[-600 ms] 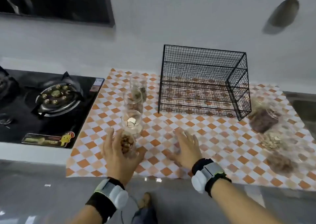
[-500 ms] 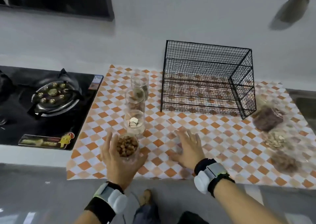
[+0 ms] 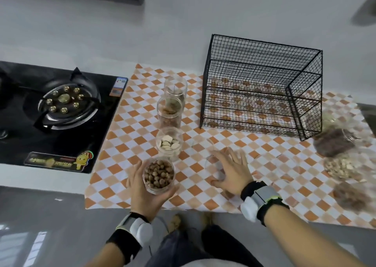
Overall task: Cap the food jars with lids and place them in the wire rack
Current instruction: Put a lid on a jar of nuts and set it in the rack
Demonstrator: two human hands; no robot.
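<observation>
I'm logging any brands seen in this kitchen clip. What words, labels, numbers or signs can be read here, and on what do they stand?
Nothing can be read for certain.
Gas stove front strip: a gold logo beside a yellow cartoon figure; lettering too blurred to read.
Sticker on the stove's back right corner: print too small to read.
Jars, wire rack, wristbands: no text visible.

Four open jars [image 3: 158, 176] stand in a row, one wire rack [image 3: 262, 87], three blurred bags of food [image 3: 333, 144], one stove [image 3: 61, 112], two hands [image 3: 146, 193].
</observation>
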